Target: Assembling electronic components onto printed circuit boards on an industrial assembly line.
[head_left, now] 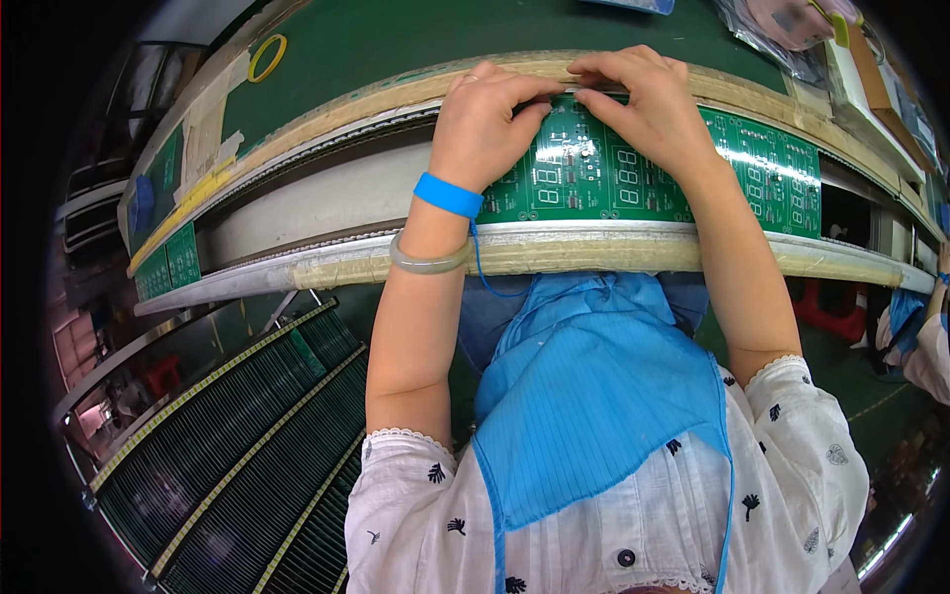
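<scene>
A green circuit board (579, 188) with white digit displays lies in the long rail track in front of me. My left hand (485, 124) is curled over its far edge, thumb and forefinger closed there. From the other side my right hand (648, 109) meets the same edge, its thumb and forefinger close to the left fingertips. Both hands seem to grip the board's edge; anything small between the fingertips is hidden. A blue wrist strap (448, 195) with a thin cord and a pale bangle (429, 259) circle my left arm.
More circuit boards (782, 178) sit in the track at the right, and smaller ones (182, 255) at its left end. A rack (228, 455) of upright boards stands at lower left. A yellow ring (267, 58) lies on the green bench. Boxes (871, 84) stand at far right, near another person's arm.
</scene>
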Motion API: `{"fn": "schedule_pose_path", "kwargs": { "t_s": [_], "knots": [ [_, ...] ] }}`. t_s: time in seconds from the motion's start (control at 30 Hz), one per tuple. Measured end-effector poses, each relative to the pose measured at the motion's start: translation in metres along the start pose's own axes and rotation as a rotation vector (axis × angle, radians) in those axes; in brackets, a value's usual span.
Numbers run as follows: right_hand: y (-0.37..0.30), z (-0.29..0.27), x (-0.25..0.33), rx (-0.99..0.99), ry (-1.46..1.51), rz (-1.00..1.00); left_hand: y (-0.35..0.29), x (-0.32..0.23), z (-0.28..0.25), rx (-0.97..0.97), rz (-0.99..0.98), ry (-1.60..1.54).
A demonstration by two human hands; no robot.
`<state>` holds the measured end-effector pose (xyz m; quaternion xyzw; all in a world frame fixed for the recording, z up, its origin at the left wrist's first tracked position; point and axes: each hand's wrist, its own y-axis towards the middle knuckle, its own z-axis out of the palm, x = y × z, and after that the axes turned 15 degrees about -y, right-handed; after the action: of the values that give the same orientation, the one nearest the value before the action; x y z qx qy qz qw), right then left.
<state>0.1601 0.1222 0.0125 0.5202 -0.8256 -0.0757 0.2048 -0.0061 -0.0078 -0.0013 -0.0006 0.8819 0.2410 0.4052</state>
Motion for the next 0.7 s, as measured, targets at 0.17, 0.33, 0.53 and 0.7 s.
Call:
{"fn": "schedule_pose_path", "kwargs": {
  "t_s": [0.17,0.33,0.53,0.7],
  "knots": [
    [0.0002,0.0001,-0.0006,0.001,0.010,-0.003,0.0003,0.0007,0.0014,-0.012,0.001,-0.032],
    [0.0002,0.0015,-0.0027,-0.008,0.018,-0.013,0.0001,0.0009,0.0011,-0.011,0.003,-0.023],
    [-0.0003,0.0013,-0.0027,-0.014,0.022,-0.012,0.0008,-0.0032,-0.0003,0.033,-0.014,0.022],
    [-0.0004,0.0005,-0.0012,-0.010,0.022,-0.007,-0.0001,-0.0042,0.0001,0.008,0.007,0.041]
  ]
}}
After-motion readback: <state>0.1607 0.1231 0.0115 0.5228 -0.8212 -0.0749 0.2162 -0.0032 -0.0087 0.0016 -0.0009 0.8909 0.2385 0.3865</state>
